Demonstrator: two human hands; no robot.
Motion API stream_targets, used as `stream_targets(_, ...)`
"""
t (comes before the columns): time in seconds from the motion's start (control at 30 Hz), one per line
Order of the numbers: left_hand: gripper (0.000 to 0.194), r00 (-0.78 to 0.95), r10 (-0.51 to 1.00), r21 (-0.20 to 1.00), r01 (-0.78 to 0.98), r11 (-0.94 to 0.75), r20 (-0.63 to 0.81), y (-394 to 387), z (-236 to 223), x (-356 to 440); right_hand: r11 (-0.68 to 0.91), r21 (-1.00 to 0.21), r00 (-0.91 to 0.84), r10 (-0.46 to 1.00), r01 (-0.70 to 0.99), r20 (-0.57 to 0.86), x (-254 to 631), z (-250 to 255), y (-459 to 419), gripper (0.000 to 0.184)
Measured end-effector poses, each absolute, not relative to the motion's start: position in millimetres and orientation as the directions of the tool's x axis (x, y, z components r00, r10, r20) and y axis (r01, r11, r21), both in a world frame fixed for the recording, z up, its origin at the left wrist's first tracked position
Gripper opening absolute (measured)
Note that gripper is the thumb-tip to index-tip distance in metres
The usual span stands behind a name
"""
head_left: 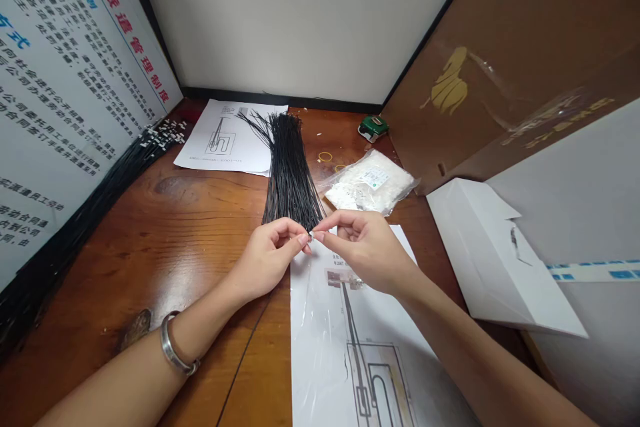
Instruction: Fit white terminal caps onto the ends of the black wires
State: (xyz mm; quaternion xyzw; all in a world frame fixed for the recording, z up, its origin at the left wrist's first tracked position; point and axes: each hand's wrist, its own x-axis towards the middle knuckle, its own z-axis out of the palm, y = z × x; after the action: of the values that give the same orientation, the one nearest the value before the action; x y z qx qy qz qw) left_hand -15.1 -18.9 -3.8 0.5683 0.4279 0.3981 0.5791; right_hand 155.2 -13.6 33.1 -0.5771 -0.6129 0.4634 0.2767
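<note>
My left hand and my right hand meet over the table, fingertips pinched close together. Between them is a tiny white connector, partly hidden by the fingers; the right fingers grip it. A thin black wire runs from below my left hand down to the front edge of the view, and the left fingers appear closed on its end. Right behind the hands lies a thick bundle of black wires. A printed drawing sheet lies under my right hand.
At the left, black wires with white connectors lean against a printed board. A second drawing sheet, a bag of white pieces, a green tape measure and a rubber band lie behind. A white box stands right.
</note>
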Motion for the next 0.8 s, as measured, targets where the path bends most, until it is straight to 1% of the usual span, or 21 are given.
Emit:
stream_targets(0.53,0.016,0.322,0.945,0.999,0.034,0.042,-0.051,-19.2,-5.2,-15.7,-0.101,-0.896,-0.194,0.960,0.433,-0.201,154.1,28.3,-15.4,0.012)
stream_targets(0.8,0.016,0.273,0.961,0.999,-0.004,0.048,-0.045,-18.1,-3.7,-13.5,-0.094,-0.912,-0.174,0.969,0.399,-0.176,152.4,30.7,-15.2,0.014)
